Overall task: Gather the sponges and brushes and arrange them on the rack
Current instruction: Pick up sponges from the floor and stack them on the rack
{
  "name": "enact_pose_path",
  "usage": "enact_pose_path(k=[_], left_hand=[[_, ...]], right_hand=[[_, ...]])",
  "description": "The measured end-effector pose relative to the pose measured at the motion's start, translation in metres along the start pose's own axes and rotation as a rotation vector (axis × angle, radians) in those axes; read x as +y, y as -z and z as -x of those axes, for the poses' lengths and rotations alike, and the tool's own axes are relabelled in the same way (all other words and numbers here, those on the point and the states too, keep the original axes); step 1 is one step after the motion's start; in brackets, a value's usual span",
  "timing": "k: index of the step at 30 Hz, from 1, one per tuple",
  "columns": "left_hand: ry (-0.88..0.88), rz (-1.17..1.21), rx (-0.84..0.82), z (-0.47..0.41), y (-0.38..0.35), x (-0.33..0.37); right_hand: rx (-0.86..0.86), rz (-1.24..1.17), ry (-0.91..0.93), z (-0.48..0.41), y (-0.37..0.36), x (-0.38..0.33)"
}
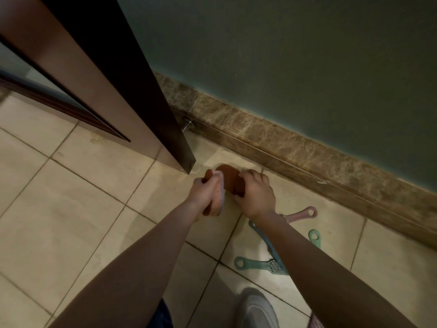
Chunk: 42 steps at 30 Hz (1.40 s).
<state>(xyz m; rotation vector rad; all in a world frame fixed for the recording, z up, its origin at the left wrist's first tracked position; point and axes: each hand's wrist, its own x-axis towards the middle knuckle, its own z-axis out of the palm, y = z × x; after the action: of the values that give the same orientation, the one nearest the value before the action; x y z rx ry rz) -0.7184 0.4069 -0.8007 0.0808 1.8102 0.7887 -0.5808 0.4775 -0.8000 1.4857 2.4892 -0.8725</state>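
My left hand (202, 189) grips a stack of sponges (217, 200), a pink speckled one against a brown one, held on edge above the floor tiles. Just to the right, my right hand (256, 194) closes over a brown oval sponge (230, 179) that lies on the floor near the door's corner. Several brushes lie on the tiles under my right forearm: a pink handle (305, 213), a blue handle (262, 237), a teal handle (248, 263) with bristles showing, and a green handle (315, 236). No rack is in view.
A dark wooden door (132, 98) stands open at the left, its bottom corner close to my hands. A marble skirting board (295, 143) runs along the green wall, with a metal door stop (187, 125). My grey shoe (256, 308) is at the bottom.
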Motion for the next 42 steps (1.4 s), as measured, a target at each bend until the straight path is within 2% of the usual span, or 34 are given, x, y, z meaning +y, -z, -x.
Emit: enact_pose_path(k=[8, 13, 17, 20, 24, 30, 37, 42], left_hand=[[-0.029, -0.012, 0.037, 0.003, 0.005, 0.000], [-0.082, 0.026, 0.077, 0.012, 0.003, 0.005], [-0.151, 0.001, 0.085, 0.024, -0.005, 0.012], [-0.181, -0.013, 0.086, 0.047, -0.012, 0.022], [-0.137, -0.012, 0.072, 0.111, -0.015, 0.051], [-0.124, -0.039, 0.023, 0.262, -0.012, 0.117], [-0.081, -0.017, -0.110, 0.470, -0.013, 0.208], [-0.163, -0.043, -0.186, 0.602, -0.016, 0.270]], right_hand=[[-0.048, 0.011, -0.028, 0.003, -0.007, -0.005], [-0.065, -0.381, -0.225, 0.013, -0.004, -0.004], [-0.075, -0.665, -0.301, 0.028, 0.012, -0.005], [-0.076, -0.771, -0.335, 0.047, 0.038, -0.009], [-0.058, -0.816, -0.406, 0.092, 0.098, -0.022], [0.004, -0.961, -0.489, 0.191, 0.225, -0.073], [0.117, -1.105, -0.517, 0.319, 0.399, -0.144], [0.200, -1.187, -0.475, 0.402, 0.508, -0.184]])
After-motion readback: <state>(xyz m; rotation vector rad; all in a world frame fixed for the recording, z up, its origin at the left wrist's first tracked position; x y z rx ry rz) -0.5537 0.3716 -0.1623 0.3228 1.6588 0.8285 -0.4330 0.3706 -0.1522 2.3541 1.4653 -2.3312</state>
